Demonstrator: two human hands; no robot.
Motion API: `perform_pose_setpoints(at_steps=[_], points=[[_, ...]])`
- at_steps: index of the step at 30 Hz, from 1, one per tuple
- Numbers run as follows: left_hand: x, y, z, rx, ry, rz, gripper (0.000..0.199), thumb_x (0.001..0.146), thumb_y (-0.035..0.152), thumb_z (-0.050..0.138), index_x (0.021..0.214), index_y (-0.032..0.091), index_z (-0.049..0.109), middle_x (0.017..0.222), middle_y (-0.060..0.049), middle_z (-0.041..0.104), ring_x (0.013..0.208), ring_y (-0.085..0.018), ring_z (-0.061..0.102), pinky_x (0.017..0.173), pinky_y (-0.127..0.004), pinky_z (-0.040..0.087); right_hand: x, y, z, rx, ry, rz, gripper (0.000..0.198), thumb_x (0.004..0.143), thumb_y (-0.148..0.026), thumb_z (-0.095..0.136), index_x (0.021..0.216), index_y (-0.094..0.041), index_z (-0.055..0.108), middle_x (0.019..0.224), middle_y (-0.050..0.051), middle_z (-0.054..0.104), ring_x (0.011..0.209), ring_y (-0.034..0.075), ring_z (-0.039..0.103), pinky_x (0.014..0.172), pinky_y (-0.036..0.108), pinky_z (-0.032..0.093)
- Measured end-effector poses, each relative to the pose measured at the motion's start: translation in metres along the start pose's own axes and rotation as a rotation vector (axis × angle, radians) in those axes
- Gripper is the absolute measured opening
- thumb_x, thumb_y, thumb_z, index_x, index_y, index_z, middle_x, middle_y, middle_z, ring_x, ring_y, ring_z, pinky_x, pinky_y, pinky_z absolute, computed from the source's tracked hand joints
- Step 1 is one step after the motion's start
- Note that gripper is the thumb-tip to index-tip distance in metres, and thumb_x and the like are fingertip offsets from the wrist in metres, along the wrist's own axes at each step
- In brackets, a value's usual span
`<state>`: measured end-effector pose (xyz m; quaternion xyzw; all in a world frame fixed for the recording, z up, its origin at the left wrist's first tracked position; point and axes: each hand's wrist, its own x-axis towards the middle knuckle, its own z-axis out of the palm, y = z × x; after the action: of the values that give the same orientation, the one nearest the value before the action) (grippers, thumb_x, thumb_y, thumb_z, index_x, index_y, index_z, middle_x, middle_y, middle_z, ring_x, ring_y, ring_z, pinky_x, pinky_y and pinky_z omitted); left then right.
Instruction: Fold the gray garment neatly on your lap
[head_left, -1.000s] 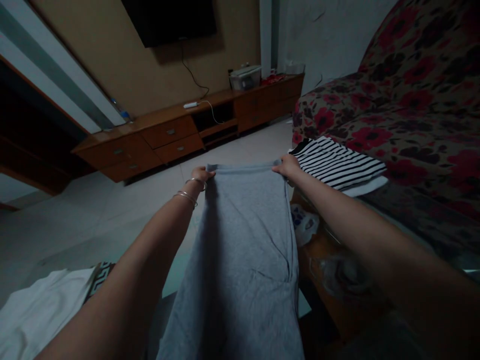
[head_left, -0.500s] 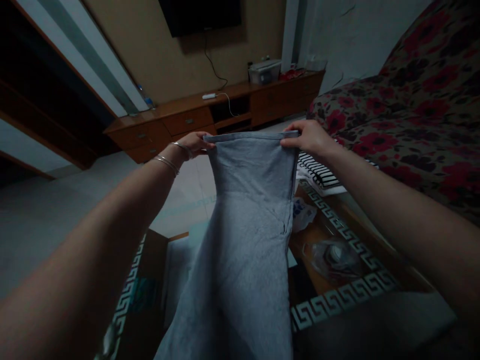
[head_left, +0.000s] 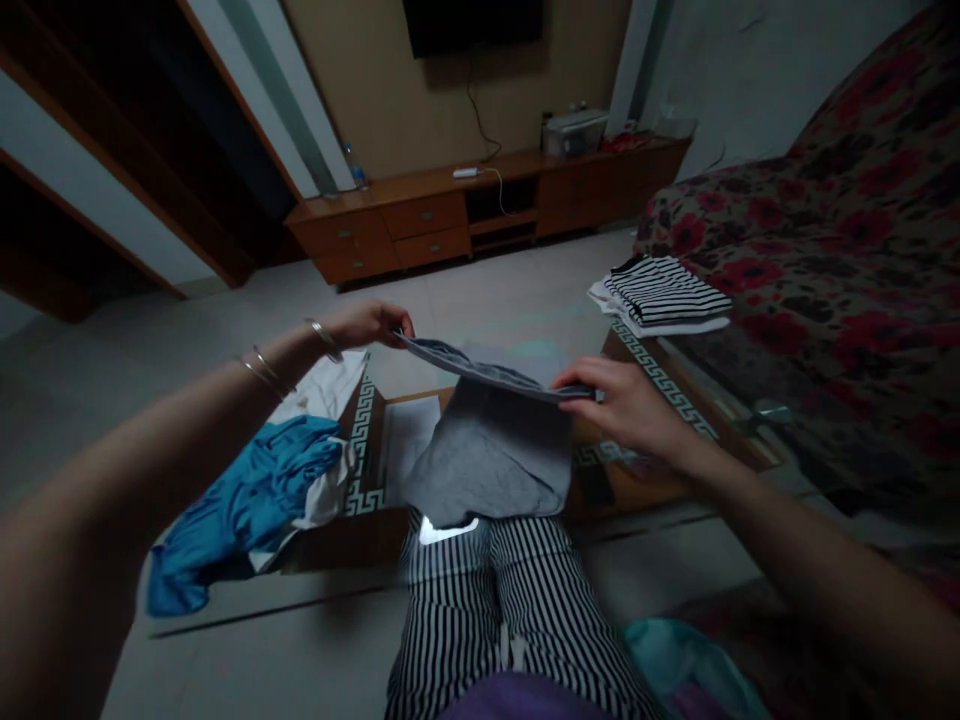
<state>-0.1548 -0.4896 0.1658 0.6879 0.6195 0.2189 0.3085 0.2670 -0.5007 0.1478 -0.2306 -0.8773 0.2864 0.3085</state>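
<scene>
Pinching the grey garment [head_left: 491, 450], centred and hanging toward six o'clock, by opposite ends of its band [head_left: 484, 372], with left hand [head_left: 369, 323] toward ten and right hand [head_left: 628, 400] toward three. Lift the lower right end level and draw both apart evenly to flatten ripples.

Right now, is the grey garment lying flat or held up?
The grey garment is held up: the left hand and right hand pinch opposite ends of its top edge, cloth hanging below.

Room is free above the grey garment [head_left: 487, 455], which screens the table [head_left: 664, 385].
</scene>
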Motion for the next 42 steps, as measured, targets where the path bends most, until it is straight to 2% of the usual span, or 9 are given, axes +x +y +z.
perform_pose_setpoints(at_steps=[3, 7, 10, 17, 24, 30, 33, 36, 42], points=[[-0.062, -0.017, 0.048, 0.041, -0.139, -0.045, 0.008, 0.071, 0.010, 0.063, 0.079, 0.010, 0.064, 0.075, -0.002, 0.067, 0.071, -0.011, 0.059, 0.071, -0.023, 0.046, -0.049, -0.005, 0.046, 0.032, -0.078, 0.020, 0.010, 0.082, -0.012, 0.059, 0.089, -0.017, 0.064, 0.088, 0.003, 0.064, 0.085, 0.015, 0.059, 0.077, 0.027, 0.044], [-0.116, -0.039, 0.109, 0.210, -0.034, 0.100, 0.014, 0.069, 0.005, 0.054, 0.073, 0.014, 0.065, 0.073, -0.001, 0.067, 0.071, -0.011, 0.059, 0.070, -0.021, 0.044, -0.100, 0.002, 0.097, -0.007, -0.114, 0.061, 0.014, 0.084, -0.007, 0.054, 0.090, -0.017, 0.063, 0.089, 0.004, 0.062, 0.086, 0.016, 0.057, 0.077, 0.028, 0.044], [-0.135, -0.051, 0.136, 0.306, 0.087, 0.183, 0.019, 0.067, 0.002, 0.050, 0.069, 0.014, 0.064, 0.073, -0.002, 0.066, 0.073, -0.013, 0.059, 0.072, -0.023, 0.044, -0.121, 0.004, 0.117, -0.058, -0.097, 0.039, 0.018, 0.082, -0.004, 0.053, 0.090, -0.017, 0.061, 0.089, 0.004, 0.061, 0.088, 0.017, 0.055, 0.079, 0.029, 0.044], [-0.150, -0.063, 0.147, 0.357, 0.294, 0.198, 0.028, 0.065, -0.006, 0.044, 0.071, 0.015, 0.063, 0.076, -0.003, 0.066, 0.076, -0.014, 0.058, 0.075, -0.024, 0.045, -0.135, -0.014, 0.125, -0.169, -0.073, -0.044, 0.026, 0.079, 0.002, 0.048, 0.092, -0.017, 0.061, 0.092, 0.005, 0.060, 0.092, 0.018, 0.053, 0.082, 0.031, 0.043], [-0.172, -0.065, 0.147, 0.350, 0.309, 0.252, 0.025, 0.070, -0.003, 0.045, 0.073, 0.015, 0.061, 0.080, -0.004, 0.065, 0.081, -0.015, 0.058, 0.076, -0.026, 0.044, -0.151, -0.030, 0.135, -0.158, -0.043, -0.075, 0.023, 0.082, 0.001, 0.049, 0.091, -0.015, 0.062, 0.090, 0.005, 0.060, 0.089, 0.018, 0.052, 0.080, 0.030, 0.043], [-0.198, -0.069, 0.155, 0.498, 0.043, 0.168, 0.022, 0.073, 0.002, 0.047, 0.068, 0.017, 0.063, 0.078, -0.004, 0.065, 0.083, -0.017, 0.059, 0.080, -0.029, 0.044, -0.171, -0.028, 0.152, -0.221, -0.202, -0.041, 0.005, 0.087, -0.018, 0.060, 0.090, -0.018, 0.065, 0.090, 0.004, 0.062, 0.089, 0.017, 0.053, 0.079, 0.030, 0.041], [-0.195, -0.058, 0.167, 0.600, 0.089, 0.135, 0.024, 0.078, 0.006, 0.046, 0.078, 0.018, 0.067, 0.098, -0.007, 0.068, 0.101, -0.022, 0.058, 0.090, -0.037, 0.042, -0.169, -0.026, 0.149, -0.219, -0.248, -0.013, 0.018, 0.088, -0.036, 0.061, 0.090, -0.019, 0.066, 0.090, 0.003, 0.063, 0.090, 0.017, 0.055, 0.081, 0.031, 0.041], [-0.170, -0.036, 0.187, 0.615, 0.237, 0.154, 0.033, 0.084, 0.008, 0.040, 0.099, 0.019, 0.067, 0.124, -0.009, 0.061, 0.121, -0.025, 0.050, 0.098, -0.043, 0.039, -0.143, -0.021, 0.140, -0.235, -0.165, 0.033, 0.018, 0.093, -0.030, 0.053, 0.096, -0.019, 0.067, 0.095, 0.004, 0.065, 0.094, 0.016, 0.055, 0.086, 0.031, 0.042], [-0.068, 0.010, 0.216, 0.622, 0.255, 0.124, 0.046, 0.091, 0.016, 0.038, 0.137, 0.017, 0.046, 0.150, -0.010, 0.037, 0.139, -0.025, 0.031, 0.109, -0.045, 0.033, -0.030, 0.024, 0.138, -0.471, -0.052, 0.226, 0.031, 0.093, -0.012, 0.041, 0.116, -0.014, 0.063, 0.125, 0.014, 0.058, 0.119, 0.024, 0.049, 0.100, 0.038, 0.039]])
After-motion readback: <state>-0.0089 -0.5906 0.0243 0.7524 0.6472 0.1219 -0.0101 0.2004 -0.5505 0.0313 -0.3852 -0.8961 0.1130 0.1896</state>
